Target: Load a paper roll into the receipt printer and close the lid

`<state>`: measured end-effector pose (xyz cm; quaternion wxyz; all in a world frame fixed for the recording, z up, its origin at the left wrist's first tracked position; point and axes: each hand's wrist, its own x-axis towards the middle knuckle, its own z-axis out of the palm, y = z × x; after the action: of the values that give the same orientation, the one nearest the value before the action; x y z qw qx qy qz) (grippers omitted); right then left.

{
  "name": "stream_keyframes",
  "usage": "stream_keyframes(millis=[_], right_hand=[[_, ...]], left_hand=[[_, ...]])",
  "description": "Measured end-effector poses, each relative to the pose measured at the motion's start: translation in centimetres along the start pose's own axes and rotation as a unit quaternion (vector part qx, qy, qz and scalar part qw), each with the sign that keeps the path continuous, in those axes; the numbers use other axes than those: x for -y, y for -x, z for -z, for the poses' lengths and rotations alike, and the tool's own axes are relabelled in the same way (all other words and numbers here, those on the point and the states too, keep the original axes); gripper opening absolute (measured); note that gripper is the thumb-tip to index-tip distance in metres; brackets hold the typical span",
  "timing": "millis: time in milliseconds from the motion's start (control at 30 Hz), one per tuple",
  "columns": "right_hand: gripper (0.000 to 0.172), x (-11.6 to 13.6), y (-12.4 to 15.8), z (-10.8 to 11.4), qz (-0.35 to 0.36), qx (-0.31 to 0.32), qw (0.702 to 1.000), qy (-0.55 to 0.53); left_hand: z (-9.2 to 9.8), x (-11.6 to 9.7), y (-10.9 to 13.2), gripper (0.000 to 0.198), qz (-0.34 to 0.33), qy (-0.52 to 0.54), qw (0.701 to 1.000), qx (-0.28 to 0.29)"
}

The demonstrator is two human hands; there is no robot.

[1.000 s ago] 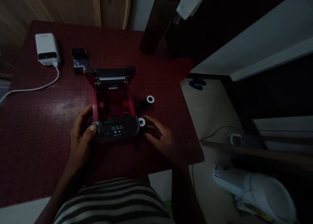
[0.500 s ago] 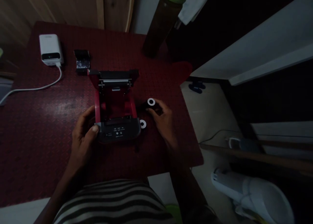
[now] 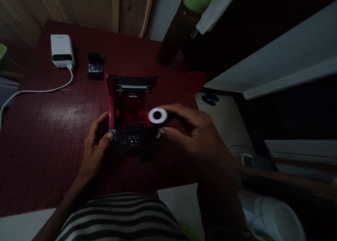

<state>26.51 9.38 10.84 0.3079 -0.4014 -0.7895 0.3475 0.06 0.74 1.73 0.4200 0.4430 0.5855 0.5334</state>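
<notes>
A red and black label printer [image 3: 133, 141] sits on the table with its lid raised and its red inner bay exposed. My left hand [image 3: 96, 144] grips the printer's front left corner, thumb on the black top. Raised beside the printer's right wall, a paper roll [image 3: 163, 116] is pinched in my right hand [image 3: 196, 128]; its white end ring with a dark core faces me, slightly blurred. A second roll [image 3: 158, 135] shows partly below it, near the printer's front right corner, mostly hidden.
On the dark red table [image 3: 52, 139] lie a white power bank [image 3: 61, 47] with a white cable [image 3: 44, 91] and a small black item [image 3: 95, 66]. A tall bottle [image 3: 179, 32] with a green lid stands at the back right. Slippers [image 3: 210, 99] lie on the floor.
My right hand has lifted the paper roll off the table area toward me, so it looks larger, beside the printer's open bay. My left hand keeps its hold. The view has shifted slightly.
</notes>
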Motion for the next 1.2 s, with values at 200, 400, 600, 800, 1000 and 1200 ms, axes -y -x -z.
stream_keyframes(millis=[200, 400, 600, 800, 1000, 1200], right_hand=[[0.031, 1.8, -4.5, -5.3, 0.061, 0.111, 0.955, 0.27], [0.032, 1.8, -6.6, -7.5, -0.011, 0.182, 0.907, 0.379], [0.029, 0.4, -7.8, -7.7, -0.053, 0.209, 0.92, 0.328], [0.037, -0.4, -7.4, -7.3, -0.057, 0.201, 0.948, 0.24], [0.05, 0.8, -4.4, -4.5, 0.064, 0.173, 0.979, 0.09], [0.024, 0.6, -2.3, -4.1, 0.055, 0.111, 0.986, 0.11]], left_hand=[[0.0, -0.3, 0.2, 0.054, 0.022, 0.045, 0.999, 0.018], [0.0, 0.0, 0.4, 0.058, 0.041, 0.051, 0.998, 0.021], [0.0, -0.1, 0.4, 0.063, 0.06, 0.055, 0.996, 0.023], [0.1, -0.1, 0.4, 0.061, 0.051, 0.057, 0.997, 0.02], [0.1, -0.7, 0.2, 0.058, 0.051, 0.052, 0.997, 0.018], [-0.4, -2.2, -0.6, 0.054, 0.075, 0.009, 0.997, -0.017]])
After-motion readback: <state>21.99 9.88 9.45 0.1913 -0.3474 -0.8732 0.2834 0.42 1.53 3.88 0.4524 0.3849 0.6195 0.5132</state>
